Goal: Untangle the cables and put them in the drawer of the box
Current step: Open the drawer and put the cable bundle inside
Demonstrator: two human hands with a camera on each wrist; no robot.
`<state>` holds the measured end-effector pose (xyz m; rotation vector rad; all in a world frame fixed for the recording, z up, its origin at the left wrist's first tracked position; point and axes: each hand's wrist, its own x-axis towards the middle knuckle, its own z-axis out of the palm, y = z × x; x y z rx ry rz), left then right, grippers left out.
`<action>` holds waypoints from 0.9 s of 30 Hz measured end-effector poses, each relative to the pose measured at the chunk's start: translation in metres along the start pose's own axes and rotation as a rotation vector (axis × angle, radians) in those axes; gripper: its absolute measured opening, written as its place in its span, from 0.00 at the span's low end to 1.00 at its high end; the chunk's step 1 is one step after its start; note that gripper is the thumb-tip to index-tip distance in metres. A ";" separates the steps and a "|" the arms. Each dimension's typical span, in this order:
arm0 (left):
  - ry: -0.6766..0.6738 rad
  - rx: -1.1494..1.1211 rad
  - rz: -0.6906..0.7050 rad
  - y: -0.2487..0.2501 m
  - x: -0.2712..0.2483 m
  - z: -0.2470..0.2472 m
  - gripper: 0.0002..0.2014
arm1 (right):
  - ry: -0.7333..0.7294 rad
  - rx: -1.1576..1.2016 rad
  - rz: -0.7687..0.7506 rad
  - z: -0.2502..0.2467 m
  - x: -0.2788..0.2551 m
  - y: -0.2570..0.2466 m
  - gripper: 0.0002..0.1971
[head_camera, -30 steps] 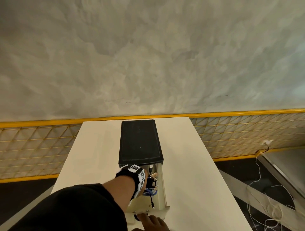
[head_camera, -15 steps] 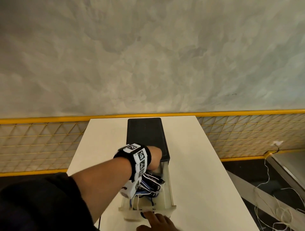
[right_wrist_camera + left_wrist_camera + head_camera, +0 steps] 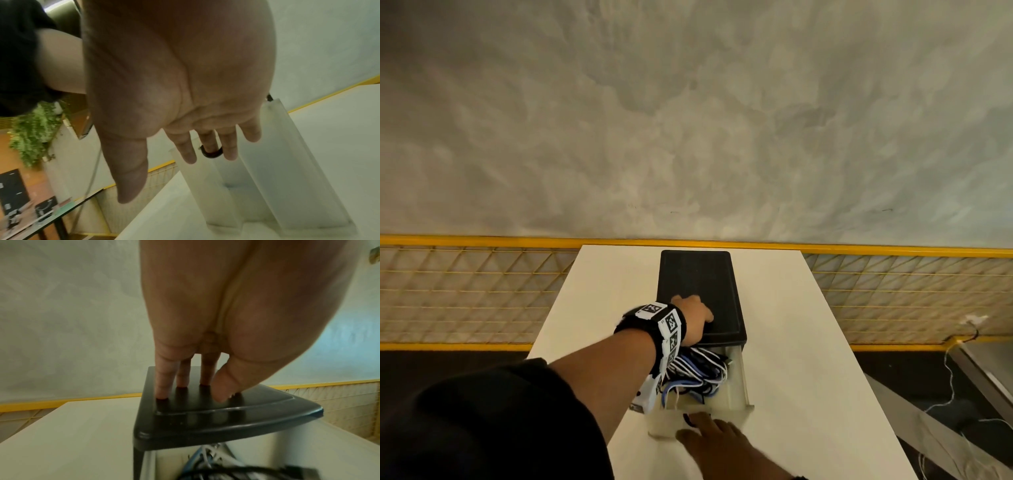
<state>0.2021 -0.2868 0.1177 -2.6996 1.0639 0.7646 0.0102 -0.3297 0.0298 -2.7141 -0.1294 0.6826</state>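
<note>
A black-topped box (image 3: 700, 284) stands on the white table (image 3: 808, 342), its translucent drawer (image 3: 738, 377) pulled out toward me. White, blue and black cables (image 3: 697, 371) lie bundled inside the drawer. My left hand (image 3: 693, 320) rests on the box lid, fingertips (image 3: 182, 382) straight and pressing down on the black top (image 3: 246, 405). My right hand (image 3: 709, 435) lies with straight fingers (image 3: 230, 146) against the drawer front (image 3: 267, 162), by a dark ring pull (image 3: 211, 153).
A yellow-framed wire mesh fence (image 3: 465, 291) runs behind the table, with a grey wall above it. Loose white wires (image 3: 955, 387) trail on the dark floor at the right. The table's bare surface extends on both sides of the box.
My left hand came out of the drawer and moved up onto the box lid. The right hand stays at the drawer front. The head view shifted slightly.
</note>
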 end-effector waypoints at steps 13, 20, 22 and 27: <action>-0.032 0.000 -0.008 -0.001 0.001 -0.005 0.26 | -0.048 -0.009 0.025 -0.079 0.061 0.025 0.43; -0.025 -0.027 -0.003 -0.006 0.005 -0.003 0.29 | -0.001 0.089 0.023 -0.075 0.062 0.032 0.40; -0.013 -0.025 -0.006 -0.009 0.004 0.002 0.31 | 0.054 0.135 0.023 -0.071 0.057 0.032 0.38; 0.175 -0.472 0.023 -0.025 -0.017 0.028 0.36 | 0.170 0.252 0.015 -0.064 0.009 0.043 0.35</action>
